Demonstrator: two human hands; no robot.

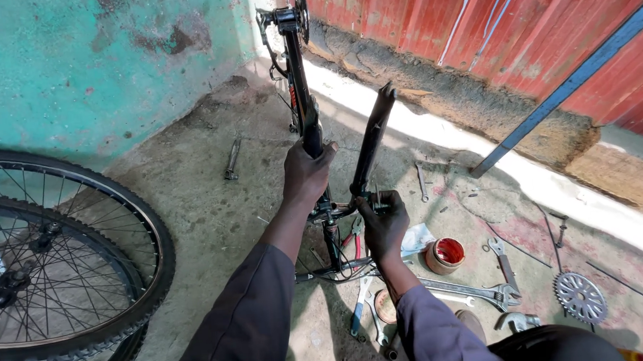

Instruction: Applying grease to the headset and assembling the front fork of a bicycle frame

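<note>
Bicycle frame (296, 70) stands upside down on a concrete floor (202, 180), in the corner between a teal wall (91, 61) and a red corrugated metal sheet (474, 7). No wheels fitted.

Left hand (308, 172) — fingers wrapped fully around the left fork leg (311, 133), a firm closed grip. Right hand (384, 225) sits lower, at the base of the right fork leg (373, 144), fingers curled shut around a small metal part there; what the part is cannot be told. The right leg tilts outward, away from the left one, its tip up in the sunlight.

Two spoked wheels (51, 264) with tyres lie overlapping at the left, well apart from the hands, one leaning against the teal wall.

Scattered on the floor to the right of the frame:
- a small open tin (446, 255) with red contents, just beside the right hand
- an adjustable wrench (477, 292), near the right forearm
- a spanner (499, 255) beyond the tin
- a toothed chainring (580, 298), far right
- pliers with blue handles (360, 304), under the forearms
- a spanner (420, 180) near the wall's sunlit strip

One loose bolt-like tool (232, 158) lies alone left of the frame.
</note>
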